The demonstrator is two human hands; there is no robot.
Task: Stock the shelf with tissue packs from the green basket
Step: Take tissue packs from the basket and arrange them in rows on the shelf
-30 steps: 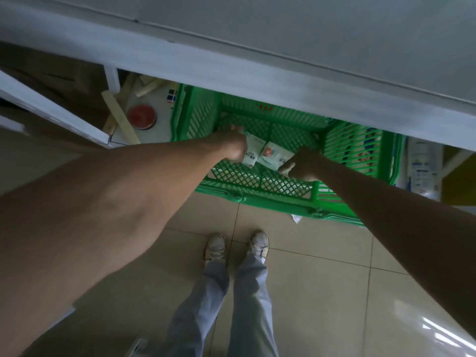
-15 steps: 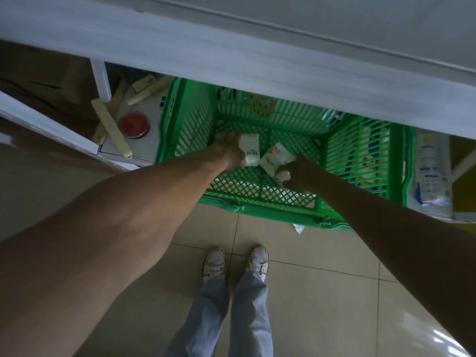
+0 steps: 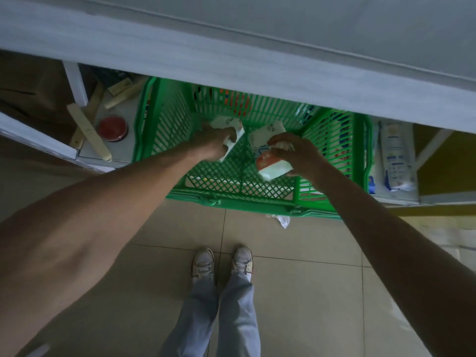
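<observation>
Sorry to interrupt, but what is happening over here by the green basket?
A person is standing over the green basket, which sits on the floor under a shelf. The left hand grips one tissue pack, and the right hand grips another tissue pack. Neither pack is on the shelf yet.

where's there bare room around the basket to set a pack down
Bare floor tiles lie between the green basket and the shoes, apart from a white scrap. The low shelf left of the basket is crowded with wooden sticks and a red dish.
</observation>
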